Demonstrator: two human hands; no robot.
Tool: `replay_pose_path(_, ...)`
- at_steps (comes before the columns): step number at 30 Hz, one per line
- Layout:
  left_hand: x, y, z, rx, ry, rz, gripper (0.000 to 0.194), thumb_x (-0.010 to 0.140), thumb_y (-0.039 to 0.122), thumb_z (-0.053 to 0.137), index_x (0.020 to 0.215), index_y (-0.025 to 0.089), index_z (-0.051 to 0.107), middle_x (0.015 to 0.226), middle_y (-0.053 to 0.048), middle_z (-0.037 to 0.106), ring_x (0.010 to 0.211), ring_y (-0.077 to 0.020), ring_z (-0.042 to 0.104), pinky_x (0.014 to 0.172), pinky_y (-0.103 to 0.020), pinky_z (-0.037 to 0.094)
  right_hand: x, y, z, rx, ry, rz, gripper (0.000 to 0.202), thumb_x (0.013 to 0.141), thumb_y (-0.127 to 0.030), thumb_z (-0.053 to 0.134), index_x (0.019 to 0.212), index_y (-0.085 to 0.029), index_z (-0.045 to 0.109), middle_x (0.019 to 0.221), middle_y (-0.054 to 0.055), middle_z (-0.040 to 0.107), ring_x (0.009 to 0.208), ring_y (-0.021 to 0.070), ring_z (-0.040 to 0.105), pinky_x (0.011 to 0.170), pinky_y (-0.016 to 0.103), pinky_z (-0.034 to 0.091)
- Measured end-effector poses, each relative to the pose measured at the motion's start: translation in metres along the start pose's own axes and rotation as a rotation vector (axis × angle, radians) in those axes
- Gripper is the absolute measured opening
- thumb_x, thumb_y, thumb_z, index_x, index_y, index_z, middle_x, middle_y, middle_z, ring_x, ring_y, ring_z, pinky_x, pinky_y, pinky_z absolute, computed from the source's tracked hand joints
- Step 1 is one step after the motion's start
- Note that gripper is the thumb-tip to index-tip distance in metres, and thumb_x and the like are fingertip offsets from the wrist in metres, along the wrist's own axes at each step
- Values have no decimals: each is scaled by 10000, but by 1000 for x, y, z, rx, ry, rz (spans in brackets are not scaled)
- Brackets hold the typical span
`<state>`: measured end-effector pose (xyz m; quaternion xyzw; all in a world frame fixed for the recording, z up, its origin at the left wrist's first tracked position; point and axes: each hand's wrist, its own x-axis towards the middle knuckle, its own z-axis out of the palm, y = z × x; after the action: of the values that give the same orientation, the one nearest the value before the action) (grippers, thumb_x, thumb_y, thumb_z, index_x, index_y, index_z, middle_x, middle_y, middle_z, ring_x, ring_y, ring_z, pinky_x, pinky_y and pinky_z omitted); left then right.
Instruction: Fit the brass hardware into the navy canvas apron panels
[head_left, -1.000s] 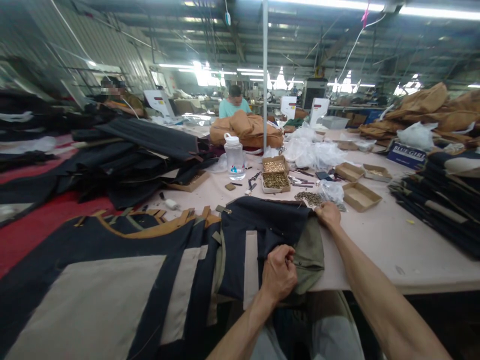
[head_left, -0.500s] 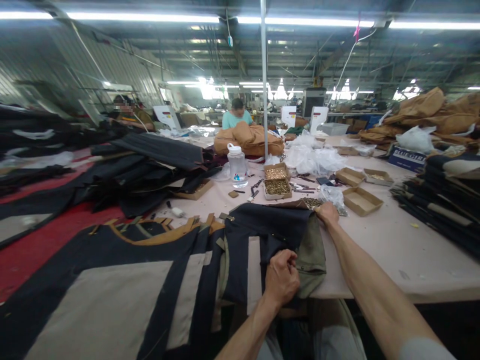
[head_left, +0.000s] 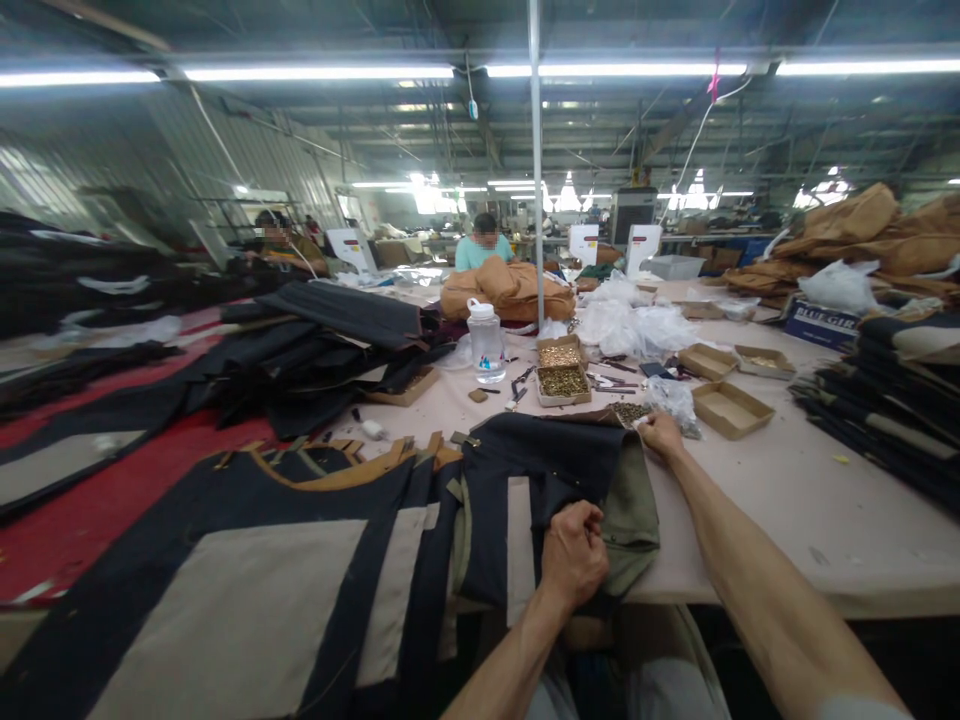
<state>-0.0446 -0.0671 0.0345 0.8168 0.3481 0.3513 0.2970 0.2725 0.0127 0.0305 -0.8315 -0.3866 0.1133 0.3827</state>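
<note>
A dark navy garment (head_left: 559, 450) with an olive lining lies over the table's front edge before me. My left hand (head_left: 576, 550) is closed on its lower part, with the fingers curled into the cloth. At the garment's upper right corner, my right hand (head_left: 661, 437) pinches the edge. Beside it on the left lie more navy pieces with beige patches (head_left: 247, 580) and tan straps. Just beyond the garment is an open box of small brass-coloured metal parts (head_left: 562, 382). Loose metal parts lie near my right hand, partly behind the cloth.
A water bottle (head_left: 486, 345) stands behind the garment. Cardboard trays (head_left: 731, 408) and plastic bags (head_left: 637, 325) are at the right. Dark cloth stacks (head_left: 892, 400) flank the table (head_left: 780, 520). A metal pole (head_left: 537, 180) rises mid-table. Two people sit farther back.
The view has shifted slightly, so the scene sits a little lower and farther right. Both hands keep their hold on the garment, with no clear movement against it.
</note>
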Motion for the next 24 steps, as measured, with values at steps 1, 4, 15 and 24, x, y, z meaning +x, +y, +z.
replay_pose_path(1, 0, 0, 0, -3, -2, 1, 312, 696, 17, 513, 910, 184, 666, 791, -33, 654, 772, -176, 623, 706, -271, 461, -6, 4, -5, 42, 5, -35, 212, 708, -344, 610, 692, -145, 681, 726, 128, 704, 804, 292, 680, 763, 347, 527)
replay_pose_path(4, 0, -2, -1, -28, -6, -9, 331, 705, 13, 506, 924, 187, 685, 804, -30, 674, 765, -165, 630, 700, -260, 462, -35, 14, -22, 171, 31, -108, 340, 766, -463, 583, 790, -137, 677, 736, 115, 701, 761, 269, 662, 702, 337, 530)
replay_pose_path(15, 9, 2, -6, -384, -179, -138, 278, 881, 372, 649, 1018, 154, 756, 900, -64, 751, 792, -166, 671, 702, -250, 509, -198, 3, -4, 710, -244, -223, 388, 776, -536, 789, 951, -198, 717, 838, 60, 710, 705, 206, 645, 649, 309, 538)
replay_pose_path(24, 13, -7, 2, -341, -222, -160, 268, 872, 372, 649, 904, 131, 761, 821, -57, 733, 715, -145, 626, 640, -230, 464, -209, 9, -5, 612, -355, -256, 291, 812, -459, 757, 914, -187, 748, 811, 45, 714, 716, 201, 622, 634, 286, 496)
